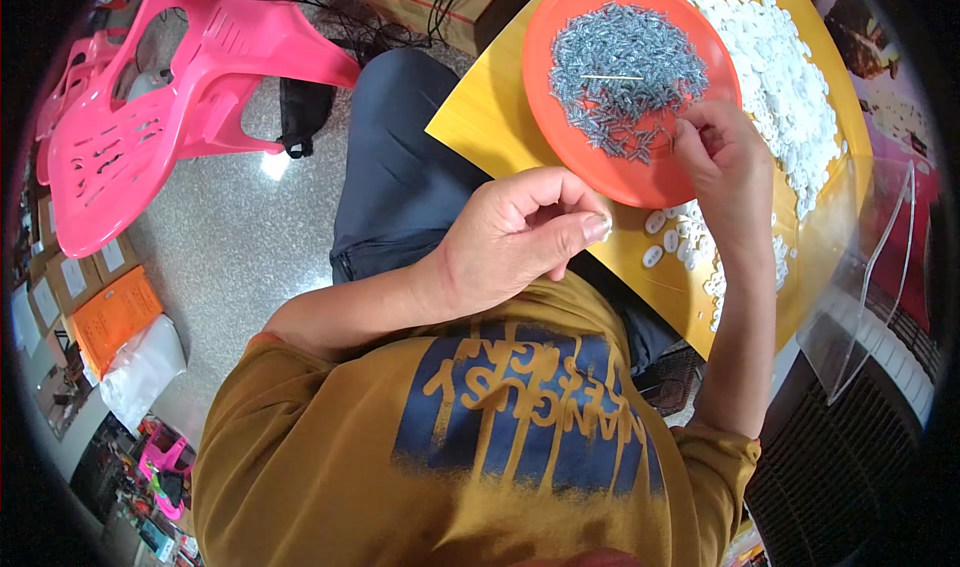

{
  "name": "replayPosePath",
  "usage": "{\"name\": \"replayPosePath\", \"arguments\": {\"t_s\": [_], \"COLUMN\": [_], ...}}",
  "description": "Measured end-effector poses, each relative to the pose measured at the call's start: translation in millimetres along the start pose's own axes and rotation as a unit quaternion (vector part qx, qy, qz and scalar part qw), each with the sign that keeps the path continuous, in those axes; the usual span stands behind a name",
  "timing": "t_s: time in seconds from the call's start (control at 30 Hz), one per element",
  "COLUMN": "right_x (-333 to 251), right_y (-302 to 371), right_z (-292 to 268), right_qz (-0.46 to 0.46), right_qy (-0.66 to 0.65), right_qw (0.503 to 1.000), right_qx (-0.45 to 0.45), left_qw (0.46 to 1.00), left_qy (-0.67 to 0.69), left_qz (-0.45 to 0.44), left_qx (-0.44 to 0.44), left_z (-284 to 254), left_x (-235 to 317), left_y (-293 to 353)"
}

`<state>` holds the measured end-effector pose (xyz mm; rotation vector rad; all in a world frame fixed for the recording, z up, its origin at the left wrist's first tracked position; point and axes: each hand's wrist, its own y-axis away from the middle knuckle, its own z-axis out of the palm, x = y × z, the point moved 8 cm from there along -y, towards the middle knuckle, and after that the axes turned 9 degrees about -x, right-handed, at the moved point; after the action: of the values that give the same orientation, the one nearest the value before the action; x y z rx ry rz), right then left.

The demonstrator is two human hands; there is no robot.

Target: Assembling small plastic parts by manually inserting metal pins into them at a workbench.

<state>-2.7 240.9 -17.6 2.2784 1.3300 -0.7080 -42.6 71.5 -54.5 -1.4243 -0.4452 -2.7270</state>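
Observation:
My left hand (530,229) is closed in a pinch beside the near edge of a round orange-red plate (560,132). A bit of a small white plastic piece (606,231) shows at its thumb tip. Over the plate's right side, my right hand (725,152) has its thumb and forefinger pressed together. Whatever may be between those fingertips is too small to make out. Many small grey metal pins or screws (625,52) are heaped in the plate, with a thin pale stick (612,77) lying across them.
White oval plastic pieces (790,87) spread over the yellow table (480,97) right of the plate, with a smaller group (690,237) near its front. A clear plastic sheet (860,267) stands at the right edge. A pink plastic chair (130,137) is on the left.

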Motion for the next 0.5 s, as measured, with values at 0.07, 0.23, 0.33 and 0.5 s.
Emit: {"name": "replayPosePath", "arguments": {"t_s": [0.07,0.23,0.33,0.5], "right_x": [4,-3,-22,-38], "right_y": [2,13,28,50], "right_z": [2,7,7,6], "right_qz": [0.033,0.057,0.055,0.020], "right_qy": [-0.065,-0.307,-0.447,-0.495], "right_qw": [0.997,0.949,0.892,0.867], "right_qx": [-0.013,-0.031,-0.036,-0.050], "left_qw": [1.000,1.000,0.999,0.995], "left_qy": [0.001,0.010,0.018,0.009], "left_qz": [0.004,0.022,0.042,0.097], "left_qx": [-0.006,0.006,0.010,-0.009], "left_z": [1,0,1,10], "left_x": [2,11,23,39], "left_y": [-1,-2,-6,-9]}}
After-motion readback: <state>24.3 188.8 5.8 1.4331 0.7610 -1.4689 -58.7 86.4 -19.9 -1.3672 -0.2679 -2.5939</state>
